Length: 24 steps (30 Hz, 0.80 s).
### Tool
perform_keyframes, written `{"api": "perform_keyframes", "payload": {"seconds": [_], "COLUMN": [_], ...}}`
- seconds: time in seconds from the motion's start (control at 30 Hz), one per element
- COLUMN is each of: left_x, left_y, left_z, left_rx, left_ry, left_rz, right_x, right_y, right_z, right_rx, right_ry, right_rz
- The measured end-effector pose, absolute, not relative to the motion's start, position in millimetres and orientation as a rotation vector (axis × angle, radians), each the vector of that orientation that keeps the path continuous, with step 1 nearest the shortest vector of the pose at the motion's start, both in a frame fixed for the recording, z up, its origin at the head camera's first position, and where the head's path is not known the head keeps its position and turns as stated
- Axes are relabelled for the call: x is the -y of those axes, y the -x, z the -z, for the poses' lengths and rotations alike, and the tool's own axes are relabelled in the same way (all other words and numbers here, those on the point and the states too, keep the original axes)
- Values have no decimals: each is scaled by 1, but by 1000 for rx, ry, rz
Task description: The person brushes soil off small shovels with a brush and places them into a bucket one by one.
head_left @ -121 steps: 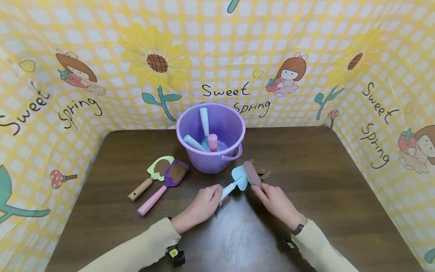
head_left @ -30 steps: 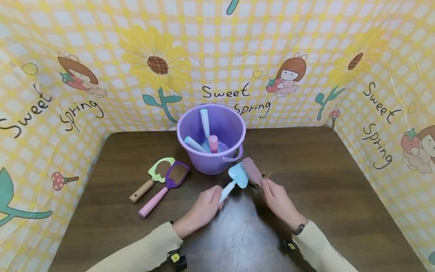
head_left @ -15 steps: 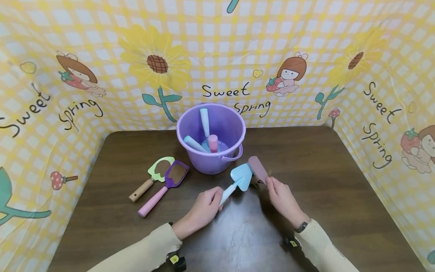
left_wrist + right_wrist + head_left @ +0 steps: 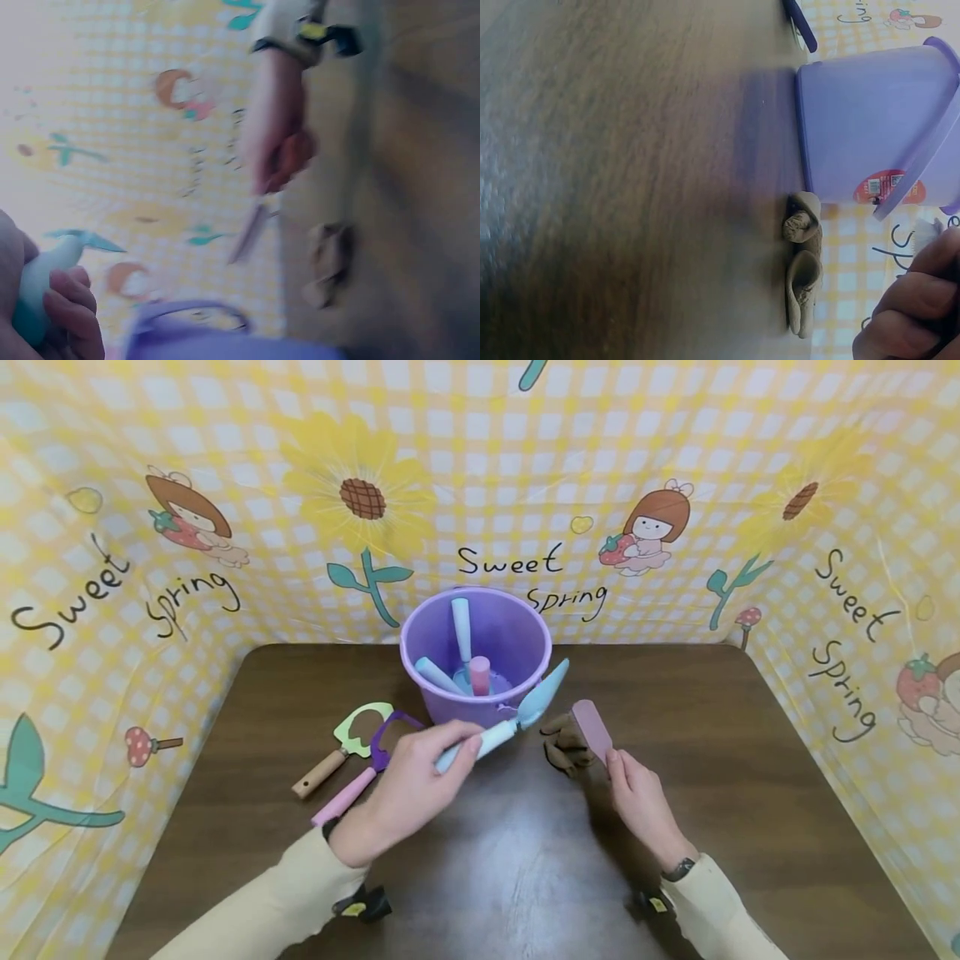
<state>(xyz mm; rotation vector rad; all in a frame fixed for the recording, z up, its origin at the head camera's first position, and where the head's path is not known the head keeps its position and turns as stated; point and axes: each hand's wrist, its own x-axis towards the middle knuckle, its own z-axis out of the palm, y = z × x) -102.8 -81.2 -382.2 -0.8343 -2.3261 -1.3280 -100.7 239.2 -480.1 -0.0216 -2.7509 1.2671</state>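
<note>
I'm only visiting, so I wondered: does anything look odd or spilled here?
Yes: crumpled brown pieces lie loose on the table beside the bucket, like a spill; what they are is unclear. The green shovel also shows a brown patch inside its blade, perhaps dirt or a hole.

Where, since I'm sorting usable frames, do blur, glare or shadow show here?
Head view: fairly sharp, pale glare on the tabletop, a shadow beside the right hand; left wrist view: blurred throughout, washed out at upper left; right wrist view: bucket fairly clear, its purple reflection soft.
</note>
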Motion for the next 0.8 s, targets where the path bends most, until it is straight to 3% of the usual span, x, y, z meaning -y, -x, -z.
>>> {"api": "perform_keyframes", "payload": {"seconds": [0.43,0.8], "left_x": [133,132], "left_y": [152,198], "left_z": [312,323], "left_rx": [2379,2656], "left_ry": [606,682], "left_rz": [1130,912], "right_x": [-245,-242], "right_y": [95,88], "right_z": [473,471], "right_rx": [2754,2782], "right_ry": [59,79], "right_rz": [-1261,-1333]}}
